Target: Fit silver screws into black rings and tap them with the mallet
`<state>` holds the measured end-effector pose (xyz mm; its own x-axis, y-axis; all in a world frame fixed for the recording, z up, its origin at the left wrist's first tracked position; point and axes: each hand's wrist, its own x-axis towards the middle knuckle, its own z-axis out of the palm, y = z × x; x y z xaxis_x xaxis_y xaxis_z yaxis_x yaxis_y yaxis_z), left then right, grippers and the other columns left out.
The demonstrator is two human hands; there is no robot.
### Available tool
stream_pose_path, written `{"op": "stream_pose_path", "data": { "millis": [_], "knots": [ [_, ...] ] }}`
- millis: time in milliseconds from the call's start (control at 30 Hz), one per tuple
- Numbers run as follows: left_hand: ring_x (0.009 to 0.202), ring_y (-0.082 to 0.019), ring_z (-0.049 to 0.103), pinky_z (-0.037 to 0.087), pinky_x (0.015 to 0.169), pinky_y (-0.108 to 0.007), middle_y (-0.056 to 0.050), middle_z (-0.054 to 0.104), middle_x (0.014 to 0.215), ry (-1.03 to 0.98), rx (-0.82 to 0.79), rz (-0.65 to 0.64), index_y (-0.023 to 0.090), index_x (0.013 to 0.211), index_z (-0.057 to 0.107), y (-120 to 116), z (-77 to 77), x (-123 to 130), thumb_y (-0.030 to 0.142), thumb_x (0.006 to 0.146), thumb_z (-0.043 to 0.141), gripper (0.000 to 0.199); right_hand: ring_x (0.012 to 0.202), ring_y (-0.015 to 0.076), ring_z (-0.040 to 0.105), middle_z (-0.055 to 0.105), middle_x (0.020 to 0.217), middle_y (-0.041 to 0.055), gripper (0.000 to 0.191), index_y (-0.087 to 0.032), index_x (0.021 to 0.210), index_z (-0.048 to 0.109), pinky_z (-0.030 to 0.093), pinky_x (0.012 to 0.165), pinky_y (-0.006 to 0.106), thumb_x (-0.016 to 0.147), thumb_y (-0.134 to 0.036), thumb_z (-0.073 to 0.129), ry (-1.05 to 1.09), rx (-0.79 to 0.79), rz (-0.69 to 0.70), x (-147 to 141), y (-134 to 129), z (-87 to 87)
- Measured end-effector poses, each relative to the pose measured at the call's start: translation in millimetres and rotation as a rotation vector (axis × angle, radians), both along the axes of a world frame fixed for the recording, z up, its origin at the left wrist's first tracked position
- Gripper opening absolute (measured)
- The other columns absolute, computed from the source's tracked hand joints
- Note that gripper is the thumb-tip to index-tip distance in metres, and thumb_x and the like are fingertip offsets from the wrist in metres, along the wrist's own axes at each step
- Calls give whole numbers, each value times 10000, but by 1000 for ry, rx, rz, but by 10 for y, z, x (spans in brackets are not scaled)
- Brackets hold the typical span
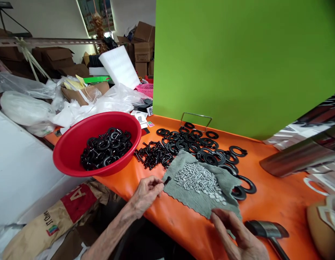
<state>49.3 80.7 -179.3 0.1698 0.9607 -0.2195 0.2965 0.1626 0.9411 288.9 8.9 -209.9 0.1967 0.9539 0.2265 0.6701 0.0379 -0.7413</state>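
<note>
My left hand (148, 191) is closed in a pinch on a small black eyelet part (168, 180), whose ringed end points away over the cloth's left edge. My right hand (235, 234) hovers at the front right edge of the grey-green cloth (181, 200), thumb and fingers apart, with nothing visible between them. A heap of small silver pins (197, 177) lies on this cloth, with several pale round bits (217, 196) at its right end. Behind it are a pile of small black parts (153, 153) and many black rings (194, 147).
A red basin (61, 155) with black rings and small parts stands at left on the orange tabletop (181, 231). At right lie a mallet (267, 229), a metal cylinder (286, 159) and a white-handled cup (313, 186). A green panel (238, 65) rises behind.
</note>
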Motion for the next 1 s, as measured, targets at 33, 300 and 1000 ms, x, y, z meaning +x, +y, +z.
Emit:
{"op": "stream_pose_path", "data": {
  "millis": [33,300,1000],
  "knots": [
    [618,-100,541,441,631,-217,1,584,717,-163,-84,13,132,848,606,-76,32,13,347,824,583,217,618,162,682,719,756,24,312,-241,795,669,546,559,199,796,-530,551,53,-34,-7,-28,-18,26],
    [606,-69,486,379,628,-199,12,540,697,-646,-432,57,105,805,605,-366,189,184,467,629,806,450,752,157,647,682,799,23,272,-243,829,671,524,680,184,764,-507,651,443,-184,25,-269,-71,168],
    [694,-126,486,420,687,-242,0,544,743,-128,41,-95,179,800,530,-593,220,345,219,814,530,43,640,129,501,561,686,-12,315,-216,776,623,448,596,215,735,-519,696,726,-245,-41,-538,-104,406]
  ]
}}
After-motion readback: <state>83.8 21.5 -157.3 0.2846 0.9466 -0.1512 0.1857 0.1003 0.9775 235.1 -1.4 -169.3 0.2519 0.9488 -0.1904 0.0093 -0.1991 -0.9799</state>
